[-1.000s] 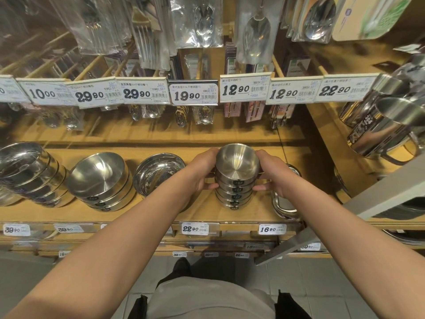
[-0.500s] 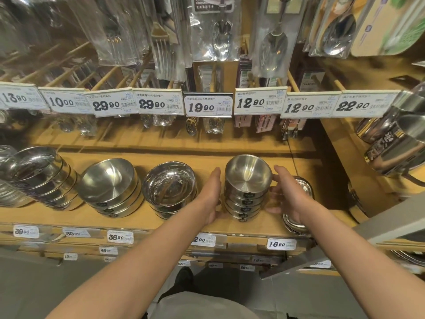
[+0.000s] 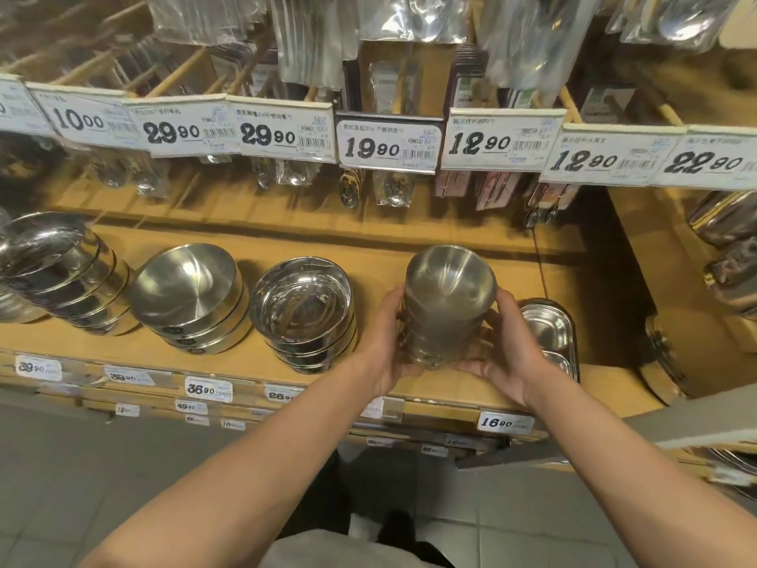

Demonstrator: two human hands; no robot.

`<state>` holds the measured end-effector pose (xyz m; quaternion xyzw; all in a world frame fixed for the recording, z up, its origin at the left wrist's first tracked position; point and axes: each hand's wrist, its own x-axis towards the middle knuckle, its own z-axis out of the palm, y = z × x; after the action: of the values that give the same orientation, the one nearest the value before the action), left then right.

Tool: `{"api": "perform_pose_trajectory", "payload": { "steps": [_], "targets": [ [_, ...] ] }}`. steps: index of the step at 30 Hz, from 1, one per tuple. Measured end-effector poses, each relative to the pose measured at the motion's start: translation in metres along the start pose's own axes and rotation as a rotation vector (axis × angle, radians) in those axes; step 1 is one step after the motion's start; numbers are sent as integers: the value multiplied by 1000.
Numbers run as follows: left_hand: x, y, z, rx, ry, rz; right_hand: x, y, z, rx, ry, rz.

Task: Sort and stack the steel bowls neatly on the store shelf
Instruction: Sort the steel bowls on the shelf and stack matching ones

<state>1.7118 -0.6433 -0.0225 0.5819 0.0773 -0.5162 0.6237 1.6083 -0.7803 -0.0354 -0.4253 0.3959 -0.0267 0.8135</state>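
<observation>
A tall stack of small steel bowls [image 3: 448, 297] sits near the front of the wooden shelf [image 3: 393, 256], right of centre. My left hand [image 3: 385, 342] presses its left side and my right hand [image 3: 502, 354] cups its right side and base, so both hands grip it. Left of it stands a stack of shiny wider bowls [image 3: 303, 313], then a stack of matte bowls [image 3: 190, 297], then a leaning stack of polished bowls [image 3: 61, 272] at the far left.
A steel tray stack [image 3: 549, 334] lies just right of my right hand. Price tags [image 3: 389, 143] and hanging packaged cutlery [image 3: 311, 38] run above the shelf. Steel mugs [image 3: 729, 248] stand on the right-hand shelf. A grey bar [image 3: 614, 440] crosses at lower right.
Half a second ago both hands were apart from the small bowl stack, fingers spread. Now they have closed in on its sides again, and the view has shifted closer.
</observation>
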Motion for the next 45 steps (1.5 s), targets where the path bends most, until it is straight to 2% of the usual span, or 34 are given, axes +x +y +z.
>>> {"api": "perform_pose_trajectory", "payload": {
  "steps": [4, 9, 15, 21, 29, 35, 38, 40, 45],
  "targets": [
    [16, 10, -1, -45, 54, 18, 17, -11, 7, -32, -10, 13],
    [41, 21, 2, -143, 20, 125, 49, -29, 19, -38, 67, 1],
    [73, 35, 4, -253, 14, 203, 80, -46, 30, -88, 62, -12],
    [91, 48, 8, -275, 21, 273, 103, -61, 36, -96, 74, 6],
    [95, 50, 12, -295, 49, 278, 108, -64, 35, -101, 68, 16],
    [81, 45, 13, -234, 151, 286, 94, -50, 26, -33, 172, 19],
    [61, 30, 13, -101, 194, 280, 71, -36, 23, 0, 202, 37],
    [34, 16, 8, -17, 142, 262, 50, -24, 21, -14, 198, 49],
    [-35, -26, -32, 102, 47, 88, -2, 11, 18, -88, 136, 82]
  ]
}}
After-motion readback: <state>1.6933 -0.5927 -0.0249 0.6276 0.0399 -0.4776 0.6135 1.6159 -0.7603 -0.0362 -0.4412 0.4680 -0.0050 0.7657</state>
